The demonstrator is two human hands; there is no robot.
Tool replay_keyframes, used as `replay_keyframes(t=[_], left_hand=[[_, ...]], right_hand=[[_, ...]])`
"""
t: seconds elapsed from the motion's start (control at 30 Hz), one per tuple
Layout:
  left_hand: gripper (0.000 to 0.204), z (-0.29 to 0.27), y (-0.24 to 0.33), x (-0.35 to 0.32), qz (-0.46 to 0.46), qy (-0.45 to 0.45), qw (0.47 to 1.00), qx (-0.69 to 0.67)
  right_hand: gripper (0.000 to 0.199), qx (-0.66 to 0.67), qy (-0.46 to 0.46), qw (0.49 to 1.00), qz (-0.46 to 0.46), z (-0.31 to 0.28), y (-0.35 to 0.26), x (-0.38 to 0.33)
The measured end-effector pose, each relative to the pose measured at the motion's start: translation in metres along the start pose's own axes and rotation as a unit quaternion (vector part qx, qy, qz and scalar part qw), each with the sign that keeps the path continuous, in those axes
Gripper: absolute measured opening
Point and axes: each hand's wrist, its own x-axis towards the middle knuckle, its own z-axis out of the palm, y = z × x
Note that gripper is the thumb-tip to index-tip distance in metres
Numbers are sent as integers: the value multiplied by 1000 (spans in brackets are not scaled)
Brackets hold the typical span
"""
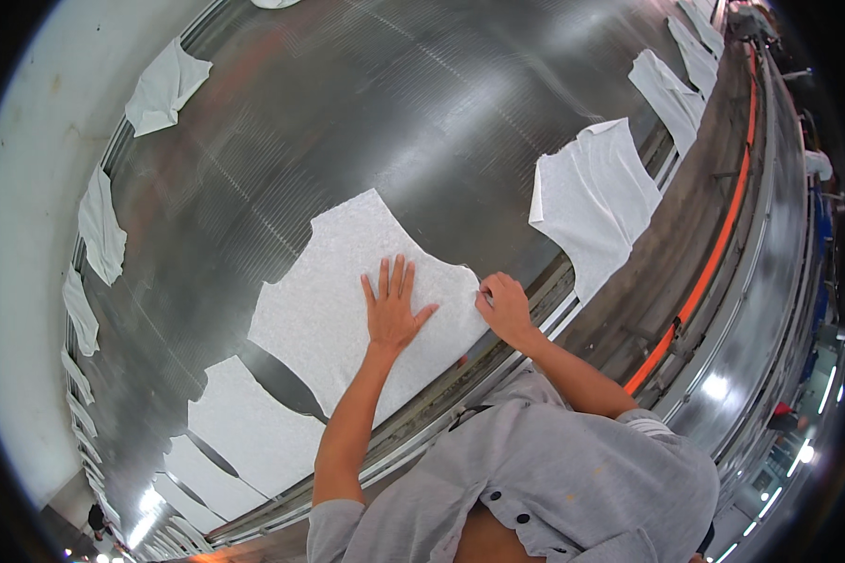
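Note:
A pale, light grey cut fabric piece [329,281] with curved and notched edges lies spread on the dark metal table in front of me. My left hand [394,305] rests flat on its middle, fingers stretched out. At the piece's right corner, near the table's front edge, my right hand [507,305] is closed, thumb and fingers pinching the fabric's edge. To the right lies a similar fabric piece [596,197], creased and hanging partly over the front edge. On the left another fabric piece [258,422] lies flat beside the one under my hand.
The ribbed metal table [347,122] stretches far left and right. More fabric pieces [167,86] lie along its far edge, by a pale wall [38,216]. An orange strip [723,244] and metal rails run along the right. Further pieces [668,94] overhang the front edge.

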Motion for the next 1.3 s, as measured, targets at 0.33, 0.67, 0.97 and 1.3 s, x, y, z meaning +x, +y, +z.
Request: replay_keyframes(t=[0.33, 0.67, 0.97, 1.3], left_hand=[[87, 54, 133, -28, 17, 40, 995, -87], [83, 61, 34, -111, -329, 169, 929, -6], [113, 68, 86, -225, -608, 155, 765, -146], [39, 45, 212, -113, -475, 162, 831, -240]], right_hand=[[30, 251, 143, 948, 136, -18, 5, 4], [19, 217, 109, 955, 172, -89, 83, -98], [15, 159, 97, 981, 61, -96, 83, -106], [20, -91, 142, 985, 43, -213, 227, 43]])
